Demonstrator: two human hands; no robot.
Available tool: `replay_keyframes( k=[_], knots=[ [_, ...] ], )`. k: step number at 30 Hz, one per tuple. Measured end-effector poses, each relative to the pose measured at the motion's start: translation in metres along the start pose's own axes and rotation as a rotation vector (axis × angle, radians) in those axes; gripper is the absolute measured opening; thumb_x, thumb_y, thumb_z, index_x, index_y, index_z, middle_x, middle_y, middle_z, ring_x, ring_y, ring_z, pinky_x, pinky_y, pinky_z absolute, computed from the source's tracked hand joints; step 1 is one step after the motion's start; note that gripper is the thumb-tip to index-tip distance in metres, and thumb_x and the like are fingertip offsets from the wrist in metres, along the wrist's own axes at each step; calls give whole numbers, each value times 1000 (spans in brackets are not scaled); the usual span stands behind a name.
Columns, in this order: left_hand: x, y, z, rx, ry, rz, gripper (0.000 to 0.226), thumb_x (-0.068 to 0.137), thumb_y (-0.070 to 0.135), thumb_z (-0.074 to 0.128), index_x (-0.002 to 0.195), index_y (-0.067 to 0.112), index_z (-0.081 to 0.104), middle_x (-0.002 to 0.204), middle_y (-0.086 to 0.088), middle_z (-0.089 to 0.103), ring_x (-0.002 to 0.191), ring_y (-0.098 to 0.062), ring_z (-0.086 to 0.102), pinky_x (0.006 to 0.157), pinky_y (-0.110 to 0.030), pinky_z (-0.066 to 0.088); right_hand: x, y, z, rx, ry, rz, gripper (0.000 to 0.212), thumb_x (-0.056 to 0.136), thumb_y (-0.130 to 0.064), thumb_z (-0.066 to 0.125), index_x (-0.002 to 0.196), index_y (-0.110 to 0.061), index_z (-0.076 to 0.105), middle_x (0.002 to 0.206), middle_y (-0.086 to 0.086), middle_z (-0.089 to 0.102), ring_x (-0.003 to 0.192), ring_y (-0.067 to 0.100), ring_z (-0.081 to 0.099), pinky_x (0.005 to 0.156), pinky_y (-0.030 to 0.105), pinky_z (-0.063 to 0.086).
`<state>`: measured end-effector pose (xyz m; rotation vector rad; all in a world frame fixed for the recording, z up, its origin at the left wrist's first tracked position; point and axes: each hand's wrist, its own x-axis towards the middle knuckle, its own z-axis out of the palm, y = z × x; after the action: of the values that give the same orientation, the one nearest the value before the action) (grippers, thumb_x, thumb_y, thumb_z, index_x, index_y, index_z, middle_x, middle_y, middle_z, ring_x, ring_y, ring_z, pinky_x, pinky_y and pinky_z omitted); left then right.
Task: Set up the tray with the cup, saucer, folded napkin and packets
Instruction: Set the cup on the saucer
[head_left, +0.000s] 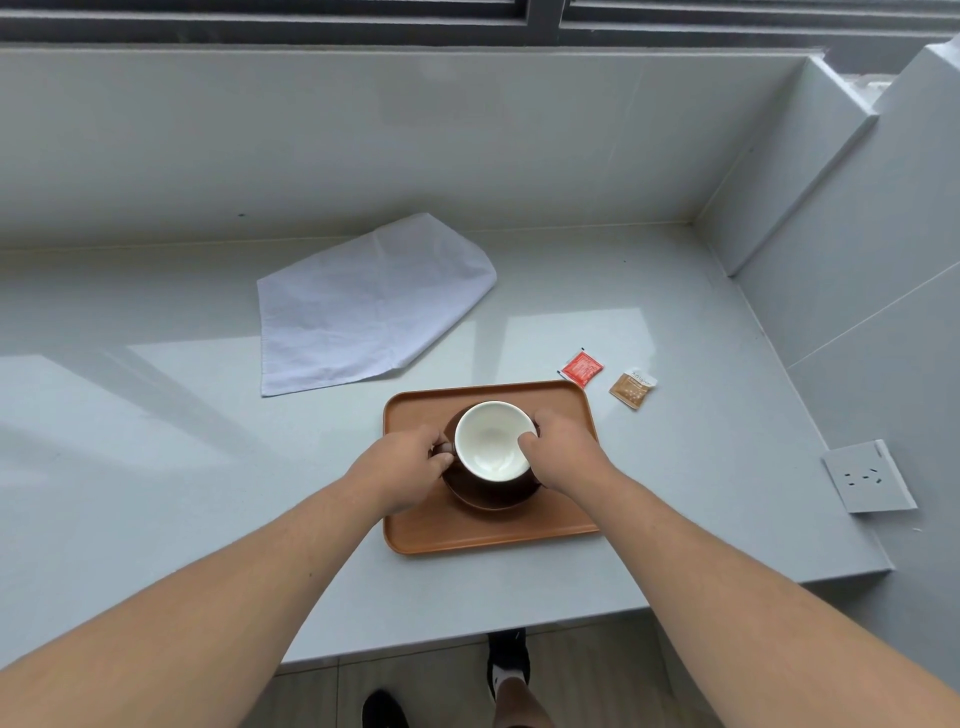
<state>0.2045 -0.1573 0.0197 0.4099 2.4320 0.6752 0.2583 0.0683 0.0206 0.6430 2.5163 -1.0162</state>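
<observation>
An orange-brown tray (467, 535) lies on the grey counter in front of me. A dark brown saucer (493, 496) rests on it, and a cup (493, 439), brown outside and white inside, stands on the saucer. My left hand (410, 460) pinches the cup's handle on its left side. My right hand (563, 452) grips the cup's right rim, thumb over the edge. A white napkin (363, 312) lies spread out behind the tray to the left. A red packet (582, 368) and a brown packet (631, 388) lie on the counter just right of the tray's far corner.
The counter (156, 441) ends in a front edge near me, with floor and my feet below. Grey walls rise behind and to the right. A white socket plate (867, 478) sits on the right wall near the counter's edge.
</observation>
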Motion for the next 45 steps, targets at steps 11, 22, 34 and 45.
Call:
replay_keyframes(
  k=[11,22,34,45],
  knots=[
    [3,-4,3,10,2,7,3,99,36,55,97,36,58,94,14,67,88,-9,62,69,-30,45,-2,-1,-1,3,-19,22,16,92,-25,46,105,-20,54,94,3,63,82,28,67,69,37,56],
    [4,3,-10,184,103,-28,18,81,52,50,89,39,59,81,17,67,76,-4,60,63,-30,52,-2,0,-7,-87,12,-6,11,89,-31,48,95,-24,53,85,-4,61,71,13,56,53,30,37],
    [48,53,-14,170,160,20,13,86,41,50,92,38,62,88,18,64,80,-6,60,65,-32,54,12,16,-45,-99,132,-52,21,94,-39,49,93,-26,64,79,-7,67,78,16,63,65,32,51],
    [112,124,16,213,103,138,19,86,40,54,100,35,65,93,17,66,91,-11,62,71,-32,53,43,70,-92,-150,210,-12,18,91,-37,54,101,-28,66,86,-9,66,82,19,64,68,32,53]
  ],
)
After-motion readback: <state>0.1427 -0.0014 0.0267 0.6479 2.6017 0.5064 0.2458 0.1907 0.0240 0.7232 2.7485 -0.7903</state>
